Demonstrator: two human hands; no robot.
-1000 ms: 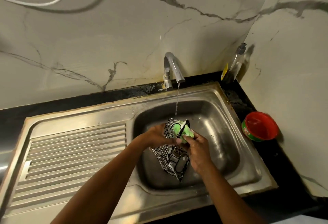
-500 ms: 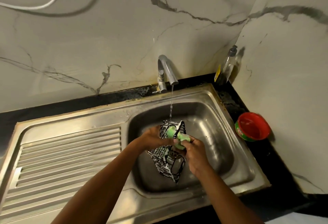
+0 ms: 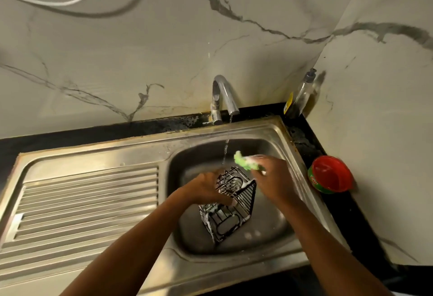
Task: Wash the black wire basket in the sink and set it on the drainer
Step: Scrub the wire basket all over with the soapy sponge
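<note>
Fingers of the left hand [image 3: 206,188] curl round the top edge of the black wire basket [image 3: 232,211] and grip it. The basket is in the middle of the frame, down inside the sink [image 3: 269,232]. It leans over to one side. White soap foam sticks to its wires. Whether its low corner touches the sink floor is hard to tell.

The right hand [image 3: 274,178] holds a green sponge [image 3: 246,163], with the fingers closed round it. This hand looks a bit blurry. The sponge is foamy too. It sits up and to the right of the basket, near it but not touching.

A thin stream of water [image 3: 226,152] runs from the shiny tap [image 3: 222,94]. It falls just left of the sponge, toward the top of the basket.

The drainer [image 3: 86,202], with its long ridges, is at the left of the frame, joined to the sink.

A red tub [image 3: 330,174] with a green side stands on the black counter [image 3: 304,136] to the right of the sink. A clear bottle [image 3: 302,94] stands in the corner at the back. A white cord [image 3: 58,3] hangs on the wall in the upper left of the frame.
</note>
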